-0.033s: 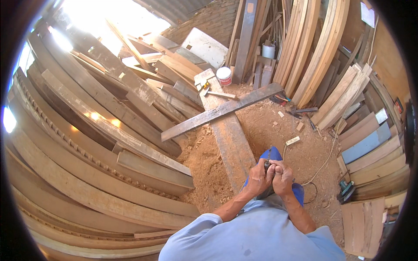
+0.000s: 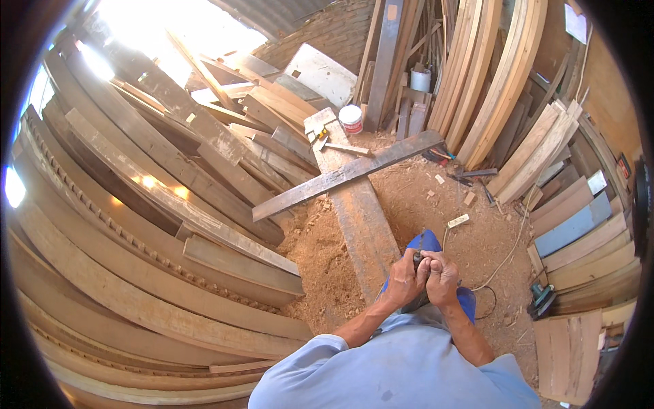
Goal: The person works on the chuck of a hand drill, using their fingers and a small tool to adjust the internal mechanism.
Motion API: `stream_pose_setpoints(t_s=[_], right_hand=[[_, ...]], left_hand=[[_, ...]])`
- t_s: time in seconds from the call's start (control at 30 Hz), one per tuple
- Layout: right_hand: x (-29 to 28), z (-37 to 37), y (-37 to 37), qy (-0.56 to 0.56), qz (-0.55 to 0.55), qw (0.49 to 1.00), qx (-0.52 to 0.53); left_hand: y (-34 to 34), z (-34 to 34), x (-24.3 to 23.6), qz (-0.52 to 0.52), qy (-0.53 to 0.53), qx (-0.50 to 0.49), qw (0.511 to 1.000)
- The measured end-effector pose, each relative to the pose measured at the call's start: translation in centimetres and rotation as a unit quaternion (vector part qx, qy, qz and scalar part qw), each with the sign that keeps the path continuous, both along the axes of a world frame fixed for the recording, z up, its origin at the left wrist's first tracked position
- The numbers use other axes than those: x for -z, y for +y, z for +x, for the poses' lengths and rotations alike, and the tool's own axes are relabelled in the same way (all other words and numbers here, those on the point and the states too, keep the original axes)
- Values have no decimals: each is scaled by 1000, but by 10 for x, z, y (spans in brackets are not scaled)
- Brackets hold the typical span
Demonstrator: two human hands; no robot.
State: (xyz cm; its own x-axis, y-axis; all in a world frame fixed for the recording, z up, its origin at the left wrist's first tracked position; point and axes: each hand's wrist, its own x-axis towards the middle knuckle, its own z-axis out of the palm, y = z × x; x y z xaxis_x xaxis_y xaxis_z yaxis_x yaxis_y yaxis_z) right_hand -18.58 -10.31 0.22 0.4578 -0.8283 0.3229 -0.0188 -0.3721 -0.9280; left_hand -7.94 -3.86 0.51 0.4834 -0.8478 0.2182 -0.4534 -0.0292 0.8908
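Note:
Close in front of my body, both my hands are together around a dark drill (image 2: 417, 258), its thin bit pointing away from me. My left hand (image 2: 405, 279) is closed around the drill near its dark chuck. Pressed against it, my right hand (image 2: 443, 274) is closed too, with its thumb and fingers by the chuck. The rest of the tool is hidden under my hands. Beneath them, blue footwear (image 2: 426, 240) shows on the floor. A long plank (image 2: 368, 218) runs away from my feet, with a dark beam (image 2: 347, 174) lying across it.
A hammer (image 2: 347, 148), a yellow tool (image 2: 318, 133) and a white tub (image 2: 350, 119) are at the plank's far end. Long boards (image 2: 170, 273) fill the left. A power strip (image 2: 458, 221), a cord (image 2: 507, 252) and a green power tool (image 2: 543, 298) lie right, amid sawdust.

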Motion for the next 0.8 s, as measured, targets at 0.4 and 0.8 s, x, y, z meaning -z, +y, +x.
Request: stream_pose_setpoints(t_s=[0.4,0.8], right_hand=[[-22,6,-15,68,-125,988,-63],[-18,-15,-11,41,57,997,-29]], left_hand=[[-2,20,15,-21,47,10,999],[13,59,8,47,242,137,959]])
